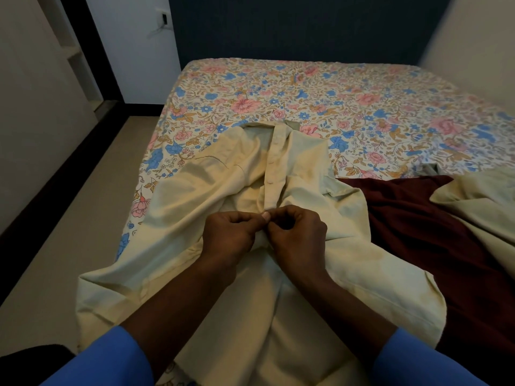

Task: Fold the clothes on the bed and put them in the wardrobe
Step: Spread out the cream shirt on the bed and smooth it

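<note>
The cream shirt point(223, 190) lies front-up on the bed point(362, 107), collar away from the person, its button strip running straight out from both hands. The left hand point(231, 232) and right hand point(298, 232) meet there, equally near, pinching the strip. No writing is readable.

A dark blue panel point(306, 26) fills the far end of the room. To its left a small switch point(164, 19) sits on a white wall point(139, 57). A black skirting strip point(55, 190) edges the beige floor point(92, 218).
</note>
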Demonstrator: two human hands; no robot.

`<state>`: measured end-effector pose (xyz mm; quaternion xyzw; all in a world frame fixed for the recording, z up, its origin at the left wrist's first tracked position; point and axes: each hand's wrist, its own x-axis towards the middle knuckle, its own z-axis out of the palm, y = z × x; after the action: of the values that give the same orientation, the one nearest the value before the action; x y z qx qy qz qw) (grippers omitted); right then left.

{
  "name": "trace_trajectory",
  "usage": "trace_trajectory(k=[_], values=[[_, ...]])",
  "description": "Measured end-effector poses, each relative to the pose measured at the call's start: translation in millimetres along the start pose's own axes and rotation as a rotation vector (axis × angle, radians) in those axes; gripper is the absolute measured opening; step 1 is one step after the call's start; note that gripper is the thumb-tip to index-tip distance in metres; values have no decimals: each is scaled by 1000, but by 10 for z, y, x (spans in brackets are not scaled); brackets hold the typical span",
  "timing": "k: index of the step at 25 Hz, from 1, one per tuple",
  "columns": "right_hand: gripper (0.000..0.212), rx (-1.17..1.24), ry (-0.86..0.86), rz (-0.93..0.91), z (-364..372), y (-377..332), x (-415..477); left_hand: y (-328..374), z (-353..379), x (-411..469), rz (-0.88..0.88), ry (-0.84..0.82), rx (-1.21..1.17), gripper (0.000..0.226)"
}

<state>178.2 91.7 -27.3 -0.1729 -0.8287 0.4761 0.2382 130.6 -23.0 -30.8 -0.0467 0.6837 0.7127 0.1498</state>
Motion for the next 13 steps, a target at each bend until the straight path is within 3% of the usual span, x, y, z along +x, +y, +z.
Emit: trace_trajectory(k=[5,9,13], values=[[12,116,-55,65,34,17,-12,-13,-19,77,-76,23,-51,8],[11,244,-60,165,28,46,17,-13,10,48,68,-26,59,18],[17,226,-62,175,-10,64,25,35,16,39,290,28,185,9]])
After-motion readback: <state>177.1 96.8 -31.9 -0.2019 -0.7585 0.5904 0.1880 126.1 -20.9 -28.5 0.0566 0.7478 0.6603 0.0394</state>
